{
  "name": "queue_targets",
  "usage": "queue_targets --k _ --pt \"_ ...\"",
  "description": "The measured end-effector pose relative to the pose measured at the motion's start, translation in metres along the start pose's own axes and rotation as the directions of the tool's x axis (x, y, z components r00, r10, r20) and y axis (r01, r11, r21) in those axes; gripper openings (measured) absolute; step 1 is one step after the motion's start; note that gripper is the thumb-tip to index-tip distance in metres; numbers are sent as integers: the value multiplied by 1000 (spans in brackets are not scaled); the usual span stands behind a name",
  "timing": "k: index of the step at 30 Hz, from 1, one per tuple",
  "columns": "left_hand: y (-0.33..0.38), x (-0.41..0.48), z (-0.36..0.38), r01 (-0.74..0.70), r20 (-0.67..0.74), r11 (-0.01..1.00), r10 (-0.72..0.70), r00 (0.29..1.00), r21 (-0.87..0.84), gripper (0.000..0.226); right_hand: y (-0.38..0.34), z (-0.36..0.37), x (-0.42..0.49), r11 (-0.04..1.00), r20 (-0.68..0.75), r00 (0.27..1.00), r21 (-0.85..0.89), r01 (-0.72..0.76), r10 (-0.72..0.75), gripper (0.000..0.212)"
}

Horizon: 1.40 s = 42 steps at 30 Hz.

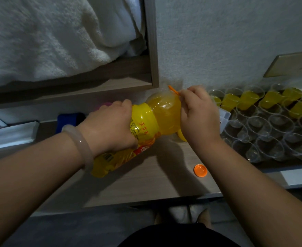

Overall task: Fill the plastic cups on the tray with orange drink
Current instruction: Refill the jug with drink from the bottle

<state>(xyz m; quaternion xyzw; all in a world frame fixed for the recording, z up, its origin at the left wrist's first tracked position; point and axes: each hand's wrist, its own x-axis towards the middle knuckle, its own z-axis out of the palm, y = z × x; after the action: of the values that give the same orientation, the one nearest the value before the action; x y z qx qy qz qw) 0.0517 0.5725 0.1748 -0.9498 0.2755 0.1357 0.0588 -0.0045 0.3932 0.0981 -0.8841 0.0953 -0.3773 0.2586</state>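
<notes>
Just left of the tray [224, 117] of plastic cups [264, 129], your left hand [111, 127] wraps the tilted orange drink bottle [157, 114] at its waist and your right hand [198, 114] curls round its neck; it looks heavy, slick and squashy, so hold the waist firmly.

Wooden tabletop [146, 184] with an orange cap [200, 170], a tray [298, 177] of cups [271, 125] and a white box [13, 134]

Bottle [162, 113] yellow-orange, label [143, 130] yellow w/ red chars. Cap [200, 170] orange. Cups [269, 146] clear, far ones yellow inside. Desk [146, 184] pale wood-grain. Blanket [39, 41] white.
</notes>
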Motion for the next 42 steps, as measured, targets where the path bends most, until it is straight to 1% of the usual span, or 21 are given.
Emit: queue_targets --k 4,8,15,26,34,42 --pt "1 0 0 4 4 1000 -4 1000 2 87 1 0 0 1000 8 1000 3 -11 11 21" --pt "3 1 -2 9 -3 1000 -9 1000 8 86 1 -2 0 1000 -3 1000 17 -2 2 30" --pt "4 2 -4 4 -14 1000 -4 1000 22 87 3 -3 1 999 -22 1000 43 -6 7 32" --pt "4 2 -5 0 -7 999 0 1000 35 89 4 -3 1 1000 -13 1000 11 -12 12 17" --pt "4 3 -6 6 11 999 -7 1000 44 89 5 -2 1 1000 -4 1000 -3 -21 21 17" --pt "4 4 -6 5 9 998 -5 1000 55 90 5 -2 1 1000 -5 1000 15 -26 26 20"
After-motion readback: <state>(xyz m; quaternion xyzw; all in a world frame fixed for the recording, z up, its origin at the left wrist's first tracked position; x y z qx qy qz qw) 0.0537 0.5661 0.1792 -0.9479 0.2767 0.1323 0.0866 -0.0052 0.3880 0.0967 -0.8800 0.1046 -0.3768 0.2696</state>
